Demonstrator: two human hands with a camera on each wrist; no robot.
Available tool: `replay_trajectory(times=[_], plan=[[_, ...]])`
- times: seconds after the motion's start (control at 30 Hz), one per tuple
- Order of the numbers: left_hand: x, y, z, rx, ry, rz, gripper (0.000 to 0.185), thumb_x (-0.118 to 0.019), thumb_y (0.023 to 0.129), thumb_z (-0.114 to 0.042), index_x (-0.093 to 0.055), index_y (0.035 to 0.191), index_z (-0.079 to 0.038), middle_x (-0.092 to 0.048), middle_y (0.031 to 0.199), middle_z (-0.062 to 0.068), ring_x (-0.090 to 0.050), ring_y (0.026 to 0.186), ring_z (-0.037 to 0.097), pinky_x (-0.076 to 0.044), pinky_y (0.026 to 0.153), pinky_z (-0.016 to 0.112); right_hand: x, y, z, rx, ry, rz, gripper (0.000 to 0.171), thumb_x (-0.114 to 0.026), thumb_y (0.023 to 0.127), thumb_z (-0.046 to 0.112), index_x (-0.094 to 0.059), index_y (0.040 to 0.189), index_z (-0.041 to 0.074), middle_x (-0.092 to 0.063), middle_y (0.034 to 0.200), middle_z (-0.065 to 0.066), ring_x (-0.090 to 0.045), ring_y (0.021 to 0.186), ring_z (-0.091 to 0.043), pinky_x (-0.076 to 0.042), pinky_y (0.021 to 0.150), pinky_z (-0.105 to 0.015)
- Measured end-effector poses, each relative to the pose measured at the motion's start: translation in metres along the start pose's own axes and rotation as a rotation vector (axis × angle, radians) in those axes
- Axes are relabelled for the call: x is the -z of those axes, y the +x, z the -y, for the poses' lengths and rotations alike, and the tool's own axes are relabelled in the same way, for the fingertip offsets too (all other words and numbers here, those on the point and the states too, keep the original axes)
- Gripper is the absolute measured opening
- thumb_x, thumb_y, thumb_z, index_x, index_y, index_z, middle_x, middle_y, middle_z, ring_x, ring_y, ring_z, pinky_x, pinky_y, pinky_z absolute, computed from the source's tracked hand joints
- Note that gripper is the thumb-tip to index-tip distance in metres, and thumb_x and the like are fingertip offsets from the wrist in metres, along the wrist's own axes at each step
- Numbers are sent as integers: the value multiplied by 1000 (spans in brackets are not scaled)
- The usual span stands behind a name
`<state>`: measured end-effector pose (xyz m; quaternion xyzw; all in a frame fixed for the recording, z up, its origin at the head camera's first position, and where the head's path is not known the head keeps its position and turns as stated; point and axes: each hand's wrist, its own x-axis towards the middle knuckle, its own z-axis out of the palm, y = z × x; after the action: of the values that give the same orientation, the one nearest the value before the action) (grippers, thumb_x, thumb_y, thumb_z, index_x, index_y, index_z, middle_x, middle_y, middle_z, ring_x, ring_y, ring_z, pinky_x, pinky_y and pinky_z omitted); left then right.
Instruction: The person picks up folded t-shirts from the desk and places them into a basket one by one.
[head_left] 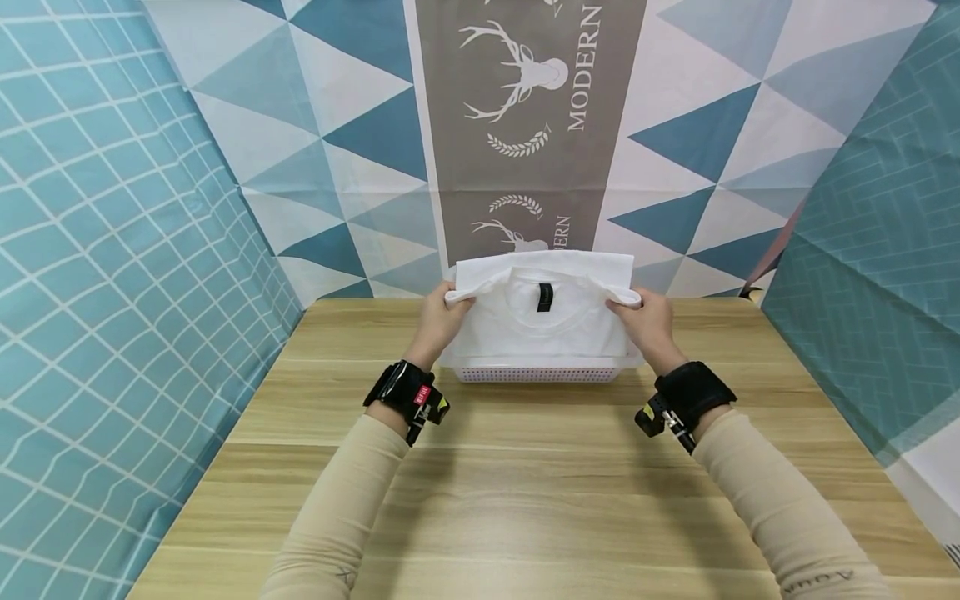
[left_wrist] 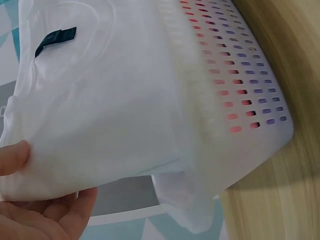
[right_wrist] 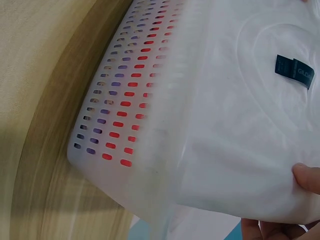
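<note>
While the white basket (head_left: 538,374) sits on the table (head_left: 525,500), left hand (head_left: 444,315) and right hand (head_left: 643,321) pinch the folded white shirt (head_left: 543,312).

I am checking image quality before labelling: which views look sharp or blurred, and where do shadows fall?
Head view: sharp, evenly lit; soft shadows beneath both arms on the table, edges bent by a wide lens. Left wrist view: the folded shirt is soft and overexposed, the basket holes slightly smeared. Right wrist view: similar softness; the black label stays readable only partly.

Bright even light; blurred wrist views
</note>
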<state>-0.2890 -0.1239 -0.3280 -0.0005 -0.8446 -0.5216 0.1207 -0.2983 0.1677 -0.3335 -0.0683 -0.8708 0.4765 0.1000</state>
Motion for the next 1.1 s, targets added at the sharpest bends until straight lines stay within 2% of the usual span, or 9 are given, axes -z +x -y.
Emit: replay_trajectory(times=[0.27,0.4,0.5,0.77,1.0,1.1], plan=[[-7,-2,13,16,4,-2,27,-60,92,-12,-58,110,9,-62,115,25,-56,97,27,-47,85,36,-12,3,-9,-50,-42,53,44,-63,92,19,-56,129,-5,-57,134,-25,-57,118,-38,-47,100,-49],[-9,-2,18,20,22,-19,27,-60,92,-12,-58,110,8,-63,113,26,-57,95,27,-48,83,35,-17,3,-15,-43,-52,46,43,-63,91,20,-57,126,-6,-59,131,-26,-57,112,-36,-48,95,-46],[-12,0,19,21,37,-26,27,-60,92,-12,-58,110,8,-64,112,26,-58,94,28,-49,82,36,-19,4,-19,-36,-57,37,43,-63,91,20,-57,125,-7,-59,130,-27,-57,113,-37,-47,96,-46],[-18,2,21,58,52,-20,34,-59,93,-14,-54,120,7,-60,125,27,-59,115,37,-48,100,47,-25,5,-25,-36,-40,67,48,-60,93,20,-53,129,-11,-55,132,-30,-56,119,-42,-46,103,-51],[-26,0,24,126,80,8,43,-57,94,-19,-49,130,4,-55,135,26,-55,124,38,-46,104,48,-34,6,-29,-61,6,91,49,-61,92,19,-52,131,-9,-55,135,-27,-54,121,-39,-46,103,-48],[-31,-1,28,164,99,38,41,-54,95,-21,-48,129,2,-56,133,25,-56,122,37,-47,101,47,-39,6,-32,-62,-28,109,48,-59,94,22,-51,132,-7,-55,134,-27,-54,121,-38,-45,102,-47]])
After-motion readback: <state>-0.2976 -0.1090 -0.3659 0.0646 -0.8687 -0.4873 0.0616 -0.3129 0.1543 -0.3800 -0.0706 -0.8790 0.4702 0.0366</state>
